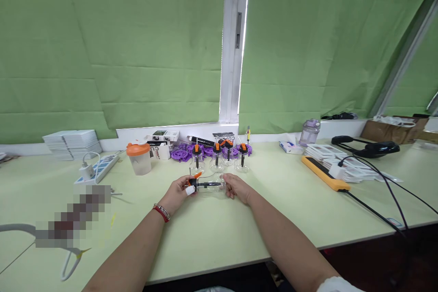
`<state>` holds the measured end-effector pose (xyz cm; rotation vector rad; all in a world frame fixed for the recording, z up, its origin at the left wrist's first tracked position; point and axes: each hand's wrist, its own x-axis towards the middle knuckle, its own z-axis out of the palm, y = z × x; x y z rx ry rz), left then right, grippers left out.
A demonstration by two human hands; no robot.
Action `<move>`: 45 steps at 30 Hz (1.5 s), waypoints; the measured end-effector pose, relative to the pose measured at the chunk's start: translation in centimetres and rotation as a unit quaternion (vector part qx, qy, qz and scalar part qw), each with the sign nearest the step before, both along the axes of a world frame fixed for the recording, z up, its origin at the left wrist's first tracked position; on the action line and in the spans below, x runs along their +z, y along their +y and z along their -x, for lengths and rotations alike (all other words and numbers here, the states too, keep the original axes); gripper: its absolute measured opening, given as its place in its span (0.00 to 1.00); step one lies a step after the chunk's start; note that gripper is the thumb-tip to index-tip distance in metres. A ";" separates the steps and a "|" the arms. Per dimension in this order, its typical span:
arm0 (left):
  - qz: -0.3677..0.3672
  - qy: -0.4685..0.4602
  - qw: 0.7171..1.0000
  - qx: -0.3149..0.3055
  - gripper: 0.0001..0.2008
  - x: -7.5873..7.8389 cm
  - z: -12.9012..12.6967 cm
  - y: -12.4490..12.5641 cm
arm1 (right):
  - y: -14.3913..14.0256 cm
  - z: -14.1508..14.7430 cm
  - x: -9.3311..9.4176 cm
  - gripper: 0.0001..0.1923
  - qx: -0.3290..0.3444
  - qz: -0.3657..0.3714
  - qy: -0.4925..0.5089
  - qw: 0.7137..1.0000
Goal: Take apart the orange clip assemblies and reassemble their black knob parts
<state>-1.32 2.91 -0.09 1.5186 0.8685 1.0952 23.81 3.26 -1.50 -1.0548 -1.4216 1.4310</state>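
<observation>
Two bare hands meet over a pale green table [219, 232], holding one clear plastic cup [212, 186] on its side between them. The left hand [178, 193] has its fingers closed around the cup's black-and-orange valve end [195, 181], with a white wrap on one fingertip and a red bracelet [161, 212] at the wrist. The right hand [237, 188] has its fingers curled against the cup's open mouth end, gripping it there. Just beyond the fingertips stand four upright clear cups [219, 159] with the same orange-and-black tops, in a rough row. Behind those lie purple plastic parts [181, 153] and small printed boxes [165, 136]. Farther past the left fingers sit an orange-lidded container [139, 158] and a white power strip [99, 167]. Well off beyond the right fingers lies a yellow bar-shaped device [325, 173], beside black cables [383, 180].
</observation>
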 end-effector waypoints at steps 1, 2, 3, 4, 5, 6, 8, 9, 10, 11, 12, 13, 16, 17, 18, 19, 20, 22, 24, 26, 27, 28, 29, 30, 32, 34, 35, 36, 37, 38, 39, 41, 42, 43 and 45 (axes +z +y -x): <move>-0.001 0.001 1.000 0.001 0.22 0.0 0.0 0.0 | 0.0 0.0 0.0 0.24 0.000 0.002 0.000 1.000; -0.001 0.001 1.000 0.002 0.22 0.1 -0.1 0.0 | 0.0 0.0 0.0 0.24 0.000 0.003 0.000 1.000; -0.002 0.002 1.000 0.003 0.22 0.1 -0.1 -0.1 | 0.0 0.0 0.0 0.24 0.000 0.003 -0.001 1.000; -0.002 0.003 1.000 0.004 0.22 0.1 -0.1 -0.1 | 0.1 0.0 0.0 0.24 -0.001 0.004 -0.001 1.000; -0.003 0.003 1.000 0.005 0.22 0.2 -0.1 -0.2 | 0.1 0.0 0.0 0.24 -0.001 0.005 -0.002 1.000; -0.004 0.003 1.000 0.006 0.22 0.2 -0.1 -0.2 | 0.1 0.0 0.0 0.24 -0.003 0.006 -0.004 1.000; -0.005 0.004 1.000 0.007 0.22 0.3 -0.2 -0.3 | 0.1 0.0 0.0 0.24 -0.005 0.009 -0.005 1.000; -0.006 0.005 1.000 0.007 0.22 0.3 -0.2 -0.3 | 0.1 0.1 0.0 0.24 -0.006 0.010 -0.006 1.000; -0.006 0.005 1.000 0.006 0.22 0.4 -0.2 -0.3 | 0.1 0.1 0.0 0.24 -0.007 0.011 -0.006 1.000; -0.007 0.006 1.000 0.006 0.22 0.4 -0.2 -0.4 | 0.1 0.1 0.1 0.24 -0.007 0.012 -0.005 1.000; -0.008 0.007 1.000 0.007 0.22 0.4 -0.2 -0.4 | 0.1 0.1 0.1 0.24 -0.008 0.014 -0.006 1.000; -0.009 0.008 1.000 0.007 0.22 0.4 -0.2 -0.4 | 0.0 0.2 0.2 0.24 -0.010 0.016 -0.007 1.000; -0.014 0.011 1.000 0.009 0.21 0.4 -0.2 -0.4 | 0.0 0.2 0.3 0.23 -0.020 0.023 -0.016 0.999; -0.015 0.012 1.000 0.008 0.20 0.3 -0.2 -0.3 | -0.1 0.2 0.4 0.23 -0.021 0.024 -0.018 0.999; -0.017 0.012 1.000 0.008 0.20 0.2 -0.2 -0.3 | -0.1 0.2 0.4 0.23 -0.022 0.024 -0.019 0.999; -0.018 0.012 1.000 0.007 0.20 0.2 -0.2 -0.2 | -0.1 0.2 0.4 0.23 -0.021 0.022 -0.018 0.999; -0.020 0.012 1.000 0.006 0.20 0.1 -0.1 -0.2 | -0.1 0.2 0.4 0.23 -0.021 0.021 -0.018 0.999; -0.023 0.013 1.000 0.004 0.20 -0.1 -0.1 0.0 | -0.2 0.2 0.4 0.23 -0.021 0.021 -0.018 0.999; -0.026 0.014 1.000 0.002 0.20 -0.2 0.0 0.1 | -0.2 0.2 0.4 0.23 -0.023 0.023 -0.018 0.999; -0.029 0.016 0.999 0.001 0.21 -0.3 0.0 0.2 | -0.2 0.3 0.5 0.23 -0.024 0.026 -0.019 0.999; -0.030 0.017 0.999 0.001 0.21 -0.3 0.0 0.2 | -0.2 0.3 0.5 0.23 -0.025 0.026 -0.019 0.999; -0.030 0.017 0.999 0.001 0.21 -0.3 0.0 0.2 | -0.2 0.3 0.5 0.23 -0.026 0.027 -0.020 0.999; -0.031 0.018 0.999 0.001 0.21 -0.3 0.0 0.2 | -0.2 0.3 0.5 0.23 -0.026 0.028 -0.021 0.999; -0.031 0.018 0.999 0.002 0.21 -0.3 0.0 0.2 | -0.2 0.3 0.5 0.23 -0.025 0.027 -0.021 0.999; -0.031 0.020 0.999 0.002 0.22 -0.2 0.0 0.2 | -0.2 0.3 0.5 0.23 -0.023 0.024 -0.019 0.999; -0.031 0.022 0.999 0.001 0.22 -0.1 0.0 0.1 | -0.2 0.3 0.5 0.23 -0.021 0.021 -0.015 0.999; -0.032 0.023 0.999 0.001 0.22 0.0 0.0 0.0 | -0.2 0.3 0.5 0.23 -0.021 0.019 -0.015 0.999; -0.033 0.023 0.999 0.001 0.22 0.1 0.0 0.0 | -0.3 0.3 0.5 0.22 -0.022 0.019 -0.016 0.999; -0.033 0.024 0.999 0.001 0.22 0.1 -0.1 0.0 | -0.3 0.3 0.6 0.22 -0.024 0.020 -0.017 0.999; -0.034 0.025 0.999 0.002 0.22 0.1 -0.1 -0.1 | -0.3 0.4 0.6 0.22 -0.026 0.022 -0.020 0.999; -0.035 0.026 0.999 0.002 0.22 0.1 -0.1 -0.1 | -0.3 0.4 0.7 0.22 -0.028 0.024 -0.022 0.999; -0.036 0.026 0.999 0.004 0.22 0.1 -0.2 -0.1 | -0.4 0.4 0.8 0.22 -0.032 0.025 -0.024 0.999; -0.036 0.026 0.999 0.005 0.22 0.2 -0.2 -0.1 | -0.4 0.4 0.8 0.22 -0.033 0.025 -0.024 0.999; -0.037 0.026 0.999 0.006 0.22 0.2 -0.2 -0.2 | -0.4 0.4 0.8 0.23 -0.034 0.024 -0.023 0.999; -0.038 0.025 0.999 0.007 0.22 0.4 -0.2 -0.4 | -0.5 0.4 0.9 0.23 -0.034 0.024 -0.021 0.999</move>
